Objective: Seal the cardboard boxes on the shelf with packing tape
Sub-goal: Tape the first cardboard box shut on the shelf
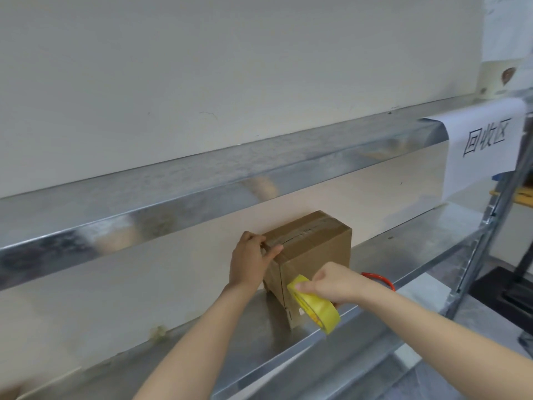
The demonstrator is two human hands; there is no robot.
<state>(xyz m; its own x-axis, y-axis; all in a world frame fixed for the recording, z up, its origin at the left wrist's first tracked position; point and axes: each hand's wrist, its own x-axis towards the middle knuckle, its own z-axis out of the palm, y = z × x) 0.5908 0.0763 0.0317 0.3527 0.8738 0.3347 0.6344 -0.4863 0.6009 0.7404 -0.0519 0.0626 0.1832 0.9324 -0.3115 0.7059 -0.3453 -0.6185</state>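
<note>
A small brown cardboard box stands on the metal shelf, with clear tape along its top seam. My left hand grips the box's top left corner, thumb lying along the top edge. My right hand holds a yellow roll of packing tape against the box's near face, low down. A stretch of clear tape runs from the roll up that face.
A red loop-shaped object lies on the shelf just behind my right hand. An upper metal shelf overhangs the box. A white paper label hangs from that shelf at the right. The shelf upright stands at the right.
</note>
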